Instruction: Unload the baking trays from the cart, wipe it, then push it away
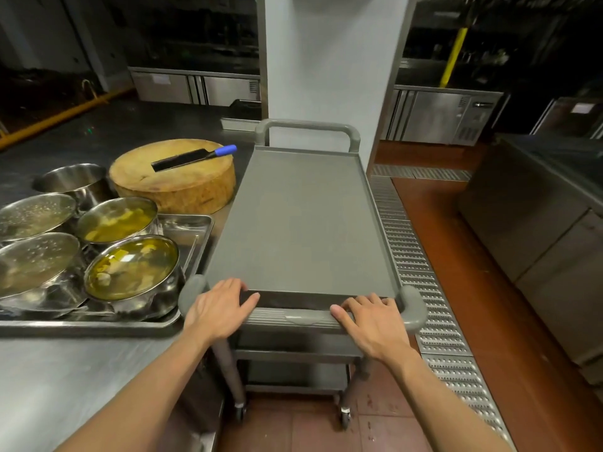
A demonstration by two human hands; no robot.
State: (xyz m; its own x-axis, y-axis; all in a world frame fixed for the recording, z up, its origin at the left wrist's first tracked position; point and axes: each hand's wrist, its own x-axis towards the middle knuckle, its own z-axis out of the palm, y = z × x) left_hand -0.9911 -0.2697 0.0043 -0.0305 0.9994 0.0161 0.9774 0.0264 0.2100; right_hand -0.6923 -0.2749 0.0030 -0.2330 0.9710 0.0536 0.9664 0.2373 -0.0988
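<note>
A grey cart (303, 223) stands in front of me, its top shelf bare; lower shelves show beneath. My left hand (218, 308) rests on the left end of the near handle bar (293, 319), fingers laid over its far edge. On the bar's right end lies my right hand (372, 321), fingers fairly straight, thumb on top. A steel baking tray (98, 327) sits on the counter to the left, carrying several steel bowls and colanders.
A round wooden chopping block (173, 187) with a blue-handled cleaver (192, 157) sits beside the cart. A white pillar (326, 60) rises just beyond the cart's far handle (306, 125). A metal floor drain grate (411, 243) runs along the right; steel cabinets (538, 223) stand further right.
</note>
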